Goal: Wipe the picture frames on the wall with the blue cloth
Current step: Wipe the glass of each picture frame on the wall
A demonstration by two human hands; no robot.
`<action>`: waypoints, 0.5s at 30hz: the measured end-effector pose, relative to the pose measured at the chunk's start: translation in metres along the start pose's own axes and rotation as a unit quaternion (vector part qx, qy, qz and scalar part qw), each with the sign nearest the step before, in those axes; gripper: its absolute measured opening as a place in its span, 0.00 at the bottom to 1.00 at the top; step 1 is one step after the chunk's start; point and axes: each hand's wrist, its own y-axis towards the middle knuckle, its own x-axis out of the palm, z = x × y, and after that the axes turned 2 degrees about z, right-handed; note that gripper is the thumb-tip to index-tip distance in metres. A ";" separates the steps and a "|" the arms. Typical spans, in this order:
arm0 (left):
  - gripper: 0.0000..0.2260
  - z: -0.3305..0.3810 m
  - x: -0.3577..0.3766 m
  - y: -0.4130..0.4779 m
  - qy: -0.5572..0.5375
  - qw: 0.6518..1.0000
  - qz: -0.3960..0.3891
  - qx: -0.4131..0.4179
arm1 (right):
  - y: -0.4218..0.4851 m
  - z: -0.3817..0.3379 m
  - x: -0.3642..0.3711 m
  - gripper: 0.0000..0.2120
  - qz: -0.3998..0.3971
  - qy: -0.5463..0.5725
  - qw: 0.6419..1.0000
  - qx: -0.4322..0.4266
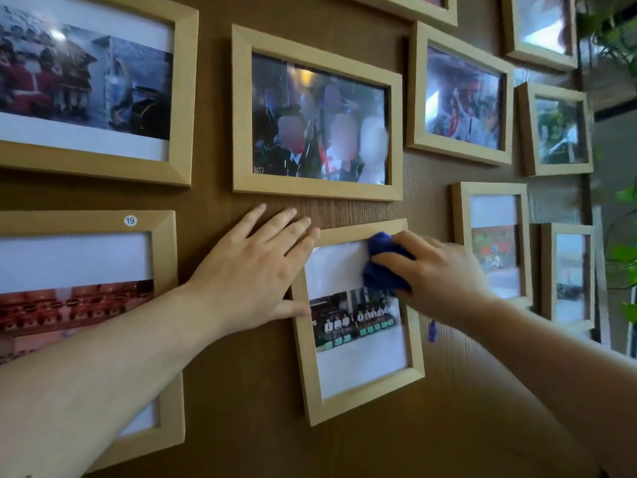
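A light wooden portrait frame (358,405) hangs slightly tilted on the brown wall, low in the middle. My right hand (444,270) presses a bunched blue cloth (381,260) against the upper right part of its glass. My left hand (251,270) lies flat with fingers spread against the wall, its fingertips and thumb touching the frame's left edge and top left corner. A small blue tag of the cloth (432,331) dangles below my right wrist.
Several more wooden frames surround it: a large landscape one (317,193) just above, one marked 19 (86,220) at the left, another (186,98) at top left, and smaller ones (460,215) to the right. Green plant leaves (624,257) hang at the far right edge.
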 end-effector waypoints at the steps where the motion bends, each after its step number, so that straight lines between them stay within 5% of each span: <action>1: 0.44 0.000 0.001 0.000 0.000 1.000 0.002 0.000 | -0.002 0.005 -0.001 0.16 -0.010 -0.009 1.000 0.006; 15: 0.43 0.000 0.004 -0.001 -0.018 1.000 0.018 0.001 | 0.019 -0.042 0.003 0.18 -0.025 0.059 0.992 -0.109</action>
